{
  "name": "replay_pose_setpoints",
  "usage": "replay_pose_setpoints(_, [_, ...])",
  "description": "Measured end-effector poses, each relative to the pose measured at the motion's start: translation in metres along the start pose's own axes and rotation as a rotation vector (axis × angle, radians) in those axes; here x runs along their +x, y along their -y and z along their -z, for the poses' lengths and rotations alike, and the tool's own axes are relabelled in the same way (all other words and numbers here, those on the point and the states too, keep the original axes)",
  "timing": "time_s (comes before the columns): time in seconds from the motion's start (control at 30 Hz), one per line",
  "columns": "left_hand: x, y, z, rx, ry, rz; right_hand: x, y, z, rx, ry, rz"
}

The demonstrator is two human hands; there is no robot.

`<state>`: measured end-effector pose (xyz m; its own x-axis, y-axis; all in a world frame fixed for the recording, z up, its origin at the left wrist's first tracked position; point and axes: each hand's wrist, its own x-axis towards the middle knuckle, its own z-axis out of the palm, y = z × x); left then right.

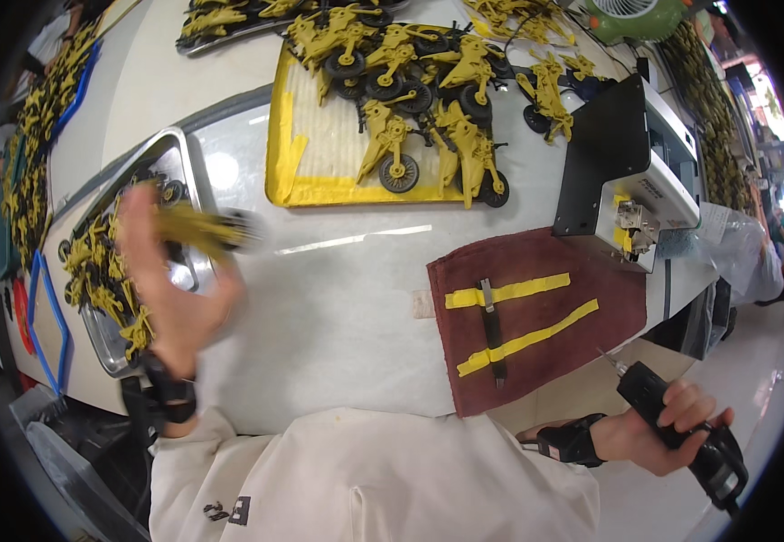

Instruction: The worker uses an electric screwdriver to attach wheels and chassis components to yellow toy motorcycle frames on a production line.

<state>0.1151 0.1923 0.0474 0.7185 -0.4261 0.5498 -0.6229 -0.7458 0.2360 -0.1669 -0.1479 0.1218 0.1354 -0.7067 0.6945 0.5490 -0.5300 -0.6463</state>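
Observation:
My left hand point(175, 289), smeared by motion, is over the right side of a metal tray point(195, 176). Between its thumb and fingers is a blurred yellow-and-black toy motorcycle part point(197, 228). More yellow and black parts point(103, 280) lie heaped in that tray. At the lower right, my right hand point(658, 434) is wrapped round a black electric screwdriver point(645, 393). Its thin bit points up and left, close to the corner of a dark red cloth point(545, 343). Both wrists wear black bands.
Yellow toy motorcycle assemblies point(392, 135) with black wheels pile on a yellow-edged board point(319, 191) at the back. A black-and-white machine point(627, 172) stands right. Tweezers point(491, 334) lie on the taped cloth. A green fan point(636, 18) sits far right, and a blue frame point(48, 325) far left.

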Motion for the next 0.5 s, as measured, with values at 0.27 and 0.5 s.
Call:
replay_pose_setpoints(0.27, [0.068,-0.071,-0.016,-0.473,0.243,-0.325,-0.022,-0.014,-0.015,-0.002,-0.030,-0.198])
replay_pose_setpoints(0.5, [0.085,-0.063,-0.125,-0.365,0.535,-0.356,-0.027,-0.004,-0.004,-0.117,0.022,-0.158])
